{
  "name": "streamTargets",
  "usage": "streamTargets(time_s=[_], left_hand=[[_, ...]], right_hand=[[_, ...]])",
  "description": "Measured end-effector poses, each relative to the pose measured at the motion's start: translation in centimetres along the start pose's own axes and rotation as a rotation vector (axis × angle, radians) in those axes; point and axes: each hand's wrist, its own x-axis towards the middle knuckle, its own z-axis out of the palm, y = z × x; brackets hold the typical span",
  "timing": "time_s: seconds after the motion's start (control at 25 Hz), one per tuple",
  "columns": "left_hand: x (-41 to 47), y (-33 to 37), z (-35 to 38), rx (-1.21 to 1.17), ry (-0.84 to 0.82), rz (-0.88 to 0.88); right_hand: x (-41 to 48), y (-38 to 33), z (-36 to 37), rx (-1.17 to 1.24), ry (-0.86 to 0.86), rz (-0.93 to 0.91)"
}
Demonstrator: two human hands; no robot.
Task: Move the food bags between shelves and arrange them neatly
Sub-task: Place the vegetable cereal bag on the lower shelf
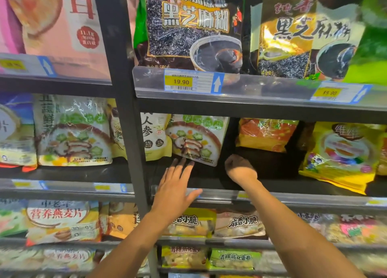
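Just right of the black upright (pixel 129 131), the left hand (pixel 176 185) crosses the shelf rail (pixel 293 200) with fingers (pixel 182 162) spread wide, tips at the lower edge of the tilted soup bag (pixel 196 139). Open dark shelf follows. There the right hand (pixel 240 169) reaches in (whether it grips anything cannot be told, it is shadowed). Beyond it lie an orange bag (pixel 266 135) and a yellow bag (pixel 343 154).
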Motion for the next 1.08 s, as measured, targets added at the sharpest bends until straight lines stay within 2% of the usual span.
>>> streamTargets(time_s=[0.12, 0.24, 0.4, 0.52, 0.6, 0.72, 0.84, 1.08], left_hand=[[-0.1, 0.3, -0.1, -0.022, -0.018, -0.027], [-0.4, 0.2, -0.2, 0.016, -0.056, -0.017], [-0.8, 0.4, -0.3, 0.079, -0.091, -0.005], [-1.0, 0.6, -0.3, 0.093, -0.108, -0.017], [-1.3, 0.9, -0.6, 0.086, -0.102, -0.011], [0.1, 1.2, -1.1, -0.050, -0.146, -0.116], [3.2, 1.0, -1.5, -0.224, -0.235, -0.295], [8.9, 1.1, -0.3, -0.604, -0.449, -0.448]], right_hand=[[0.4, -1.2, 0.1, 0.157, -0.008, -0.053], [1.2, -1.7, 1.1, 0.244, 0.056, -0.053], [0.9, -2.0, 1.1, 0.126, 0.062, -0.069], [-1.4, -0.4, 0.4, 0.061, 0.045, -0.161], [-3.7, 2.8, -0.1, 0.027, 0.129, -0.210], [-6.1, 7.2, -1.2, 0.020, 0.251, -0.243], [-7.5, 8.7, -2.1, 0.054, 0.238, -0.246], [-8.0, 9.0, -1.9, 0.105, 0.214, -0.323]])
